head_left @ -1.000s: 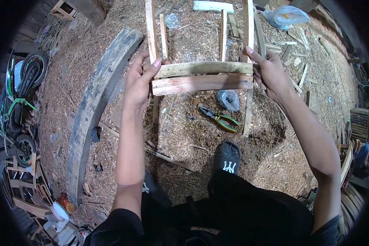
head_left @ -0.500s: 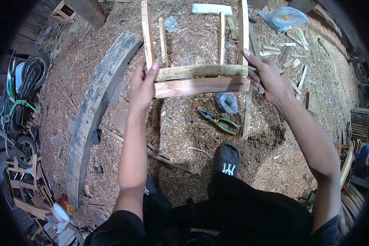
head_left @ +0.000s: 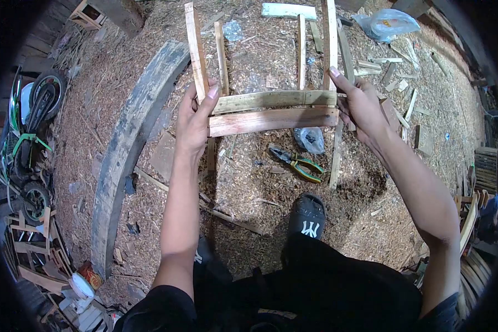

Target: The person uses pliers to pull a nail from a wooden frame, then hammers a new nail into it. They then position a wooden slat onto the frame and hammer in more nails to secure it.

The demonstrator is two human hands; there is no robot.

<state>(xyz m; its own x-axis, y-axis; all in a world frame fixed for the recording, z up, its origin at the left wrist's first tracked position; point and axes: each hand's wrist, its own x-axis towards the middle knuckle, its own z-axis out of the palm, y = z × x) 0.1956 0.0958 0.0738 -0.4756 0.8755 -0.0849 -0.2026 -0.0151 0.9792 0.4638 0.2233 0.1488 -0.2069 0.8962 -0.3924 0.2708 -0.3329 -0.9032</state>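
Observation:
My left hand (head_left: 192, 123) and my right hand (head_left: 365, 108) grip a small wooden frame (head_left: 274, 122) at its two near corners. Two crosspieces run side by side between the hands, and long legs stretch away toward the top of the head view. My left thumb lies over the left corner; its other fingers are partly hidden behind the wood. On the right, my thumb presses along the leg while the fingers curl around the outer side. Below the frame, pliers (head_left: 297, 164) with green and yellow handles lie on the ground beside a small plastic bag (head_left: 310, 140) of dark contents.
Wood shavings and offcuts cover the ground. A long weathered beam (head_left: 128, 135) lies at the left, with a motorbike (head_left: 30, 127) beyond it. A clear plastic bag (head_left: 390, 25) sits at upper right. Wooden pieces (head_left: 39, 249) are piled at lower left. My sandal (head_left: 307, 216) is below the pliers.
The wooden frame has shifted and tilted slightly, its crosspieces now a little lower in the view. Both hands keep their hold on it.

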